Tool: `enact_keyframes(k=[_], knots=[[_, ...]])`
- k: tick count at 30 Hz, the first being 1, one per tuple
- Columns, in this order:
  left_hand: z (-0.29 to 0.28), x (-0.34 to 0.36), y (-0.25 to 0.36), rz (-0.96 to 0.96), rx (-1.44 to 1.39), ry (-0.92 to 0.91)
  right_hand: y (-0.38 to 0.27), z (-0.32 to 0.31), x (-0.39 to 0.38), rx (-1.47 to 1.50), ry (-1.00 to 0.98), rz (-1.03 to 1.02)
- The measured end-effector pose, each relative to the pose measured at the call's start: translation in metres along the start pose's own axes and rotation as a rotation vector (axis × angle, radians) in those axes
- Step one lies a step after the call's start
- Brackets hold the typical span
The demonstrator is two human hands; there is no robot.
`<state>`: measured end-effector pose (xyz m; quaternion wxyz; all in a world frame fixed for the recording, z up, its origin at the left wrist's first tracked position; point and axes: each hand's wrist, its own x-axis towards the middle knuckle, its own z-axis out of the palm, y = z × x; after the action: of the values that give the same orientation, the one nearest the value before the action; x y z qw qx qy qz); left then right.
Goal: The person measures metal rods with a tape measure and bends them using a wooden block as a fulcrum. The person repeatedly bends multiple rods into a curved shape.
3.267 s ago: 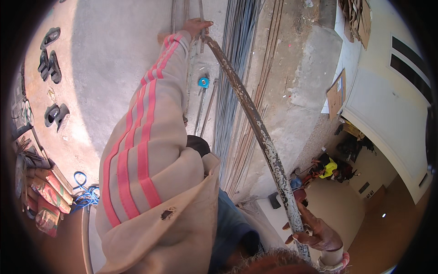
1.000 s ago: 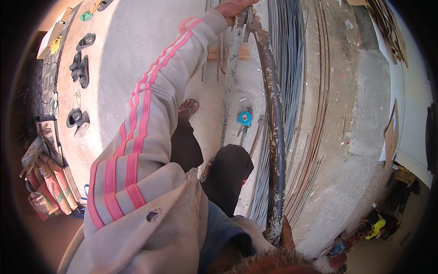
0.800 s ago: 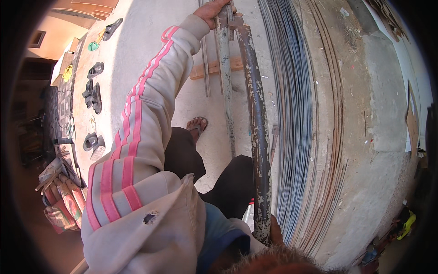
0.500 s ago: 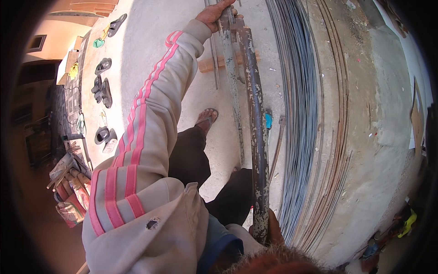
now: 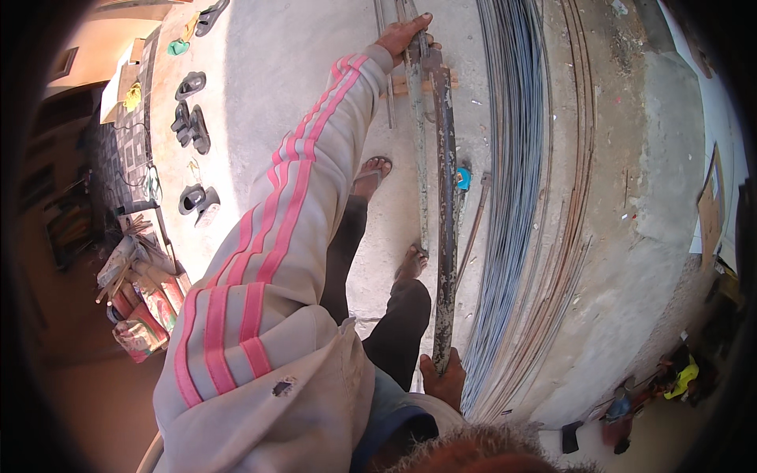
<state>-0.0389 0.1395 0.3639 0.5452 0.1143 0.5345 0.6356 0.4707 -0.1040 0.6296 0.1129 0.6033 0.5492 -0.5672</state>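
My left hand (image 5: 404,35) is stretched far out ahead, fingers wrapped over the top end of a long rusty metal bar (image 5: 444,213), and my right hand (image 5: 444,380) grips the bar's near end down by my waist. The bar runs straight between them, held above the concrete floor (image 5: 300,71). Far to my left, several dark sandals (image 5: 192,130) lie scattered on the floor, with colourful bags (image 5: 142,311) nearer me. My two feet in sandals (image 5: 372,172) stand just left of the bar. A small blue object (image 5: 463,178) sits just right of it, and beyond that lies a thick bundle of long steel rods (image 5: 512,197)
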Motion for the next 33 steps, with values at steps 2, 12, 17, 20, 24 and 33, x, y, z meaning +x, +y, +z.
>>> enact_keyframes(k=[2,12,17,20,24,33], knots=[[-0.001,0.000,0.000,-0.004,0.004,-0.009,-0.008,-0.005,-0.002,-0.041,0.002,0.049],[-0.002,-0.007,0.005,-0.035,0.006,-0.007,-0.054,-0.023,-0.020,-0.134,-0.017,0.159],[-0.006,-0.016,0.011,-0.051,0.007,-0.046,-0.064,-0.039,-0.027,-0.191,-0.080,0.216],[-0.009,-0.017,0.011,-0.071,0.014,-0.041,-0.060,-0.037,-0.026,-0.130,-0.047,0.126],[-0.009,-0.015,0.009,-0.071,0.027,-0.029,-0.043,-0.020,-0.015,-0.189,0.026,0.075],[-0.019,-0.022,0.010,-0.144,-0.086,-0.009,0.000,0.026,0.001,-0.255,0.140,0.007]])
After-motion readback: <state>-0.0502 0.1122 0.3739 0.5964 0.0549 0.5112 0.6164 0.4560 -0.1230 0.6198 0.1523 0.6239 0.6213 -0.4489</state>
